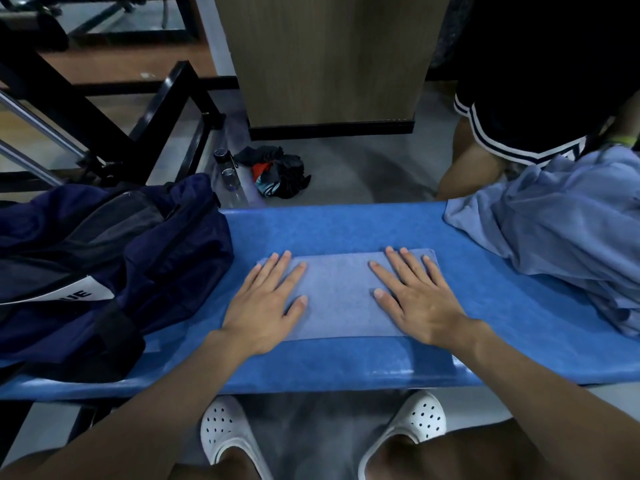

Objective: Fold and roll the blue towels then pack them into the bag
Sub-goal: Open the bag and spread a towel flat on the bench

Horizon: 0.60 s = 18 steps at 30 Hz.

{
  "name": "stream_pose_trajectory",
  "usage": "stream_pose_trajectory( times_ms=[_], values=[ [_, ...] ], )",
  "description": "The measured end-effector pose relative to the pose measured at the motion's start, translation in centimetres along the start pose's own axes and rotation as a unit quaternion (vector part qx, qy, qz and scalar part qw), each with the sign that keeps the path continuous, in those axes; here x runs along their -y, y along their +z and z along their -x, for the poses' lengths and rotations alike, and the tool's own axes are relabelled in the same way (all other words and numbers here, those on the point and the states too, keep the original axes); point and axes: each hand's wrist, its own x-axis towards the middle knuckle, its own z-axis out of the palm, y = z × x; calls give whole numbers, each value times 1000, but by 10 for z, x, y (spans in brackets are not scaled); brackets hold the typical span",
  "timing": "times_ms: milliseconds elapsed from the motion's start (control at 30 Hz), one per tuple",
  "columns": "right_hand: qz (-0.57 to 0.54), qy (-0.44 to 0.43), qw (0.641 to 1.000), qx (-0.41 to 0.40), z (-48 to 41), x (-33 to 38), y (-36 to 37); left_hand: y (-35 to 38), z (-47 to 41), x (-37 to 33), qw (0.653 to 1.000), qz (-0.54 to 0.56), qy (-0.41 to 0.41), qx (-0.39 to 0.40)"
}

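Observation:
A pale blue towel (341, 294), folded into a flat rectangle, lies in the middle of the blue bench (346, 230). My left hand (268, 304) rests flat on its left end, fingers spread. My right hand (414, 296) presses flat on its right end, fingers spread too. Neither hand grips anything. A dark navy bag (114, 258) sits on the bench to the left, its top partly unzipped. A heap of loose pale blue towels (561, 230) lies on the bench's right end.
Another person in dark shorts (519, 98) stands behind the bench at the right, by the heap. A clear bottle (230, 178) and crumpled dark cloth (277, 171) lie on the floor beyond. A wooden panel (329, 57) and black metal frames (138, 109) stand behind.

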Motion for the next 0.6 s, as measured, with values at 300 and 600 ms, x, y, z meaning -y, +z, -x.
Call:
stream_pose_trajectory(
  times_ms=[300,600],
  values=[
    [-5,27,1000,13,14,-4,3,-7,20,-8,997,-36,-50,47],
    [55,77,988,-123,29,30,-11,-25,-1,-27,995,-46,74,49]
  ],
)
